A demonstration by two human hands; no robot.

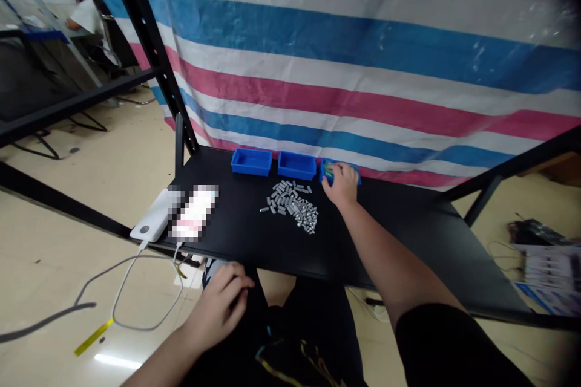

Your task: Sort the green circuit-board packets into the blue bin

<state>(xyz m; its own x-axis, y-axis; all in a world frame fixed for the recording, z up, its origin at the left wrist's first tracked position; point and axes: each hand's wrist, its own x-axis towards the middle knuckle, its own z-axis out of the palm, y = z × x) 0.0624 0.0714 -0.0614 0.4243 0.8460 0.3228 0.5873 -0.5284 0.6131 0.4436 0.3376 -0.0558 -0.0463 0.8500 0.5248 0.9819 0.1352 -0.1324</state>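
Note:
My right hand [344, 183] reaches over the right-hand blue tray [359, 180], its fingers bent around a small green item [327, 170]. The hand covers most of that tray, and the item's kind does not show. To the left of this hand, a heap of small silver metal cylinders [284, 199] lies on the black table [245, 230], with smaller shiny metal pieces [306, 214] bunched against it. Below the table's front edge, my left hand [224, 296] hangs above my lap, loosely curled with thumb and fingers apart, and nothing shows in it.
Two more blue trays, a left one [252, 171] and a middle one [297, 174], line the back edge. A white power bank [152, 217] and a lit phone [195, 214] lie at left with cables [136, 326] hanging down. Black frame posts and a striped sheet [318, 84] bound the table.

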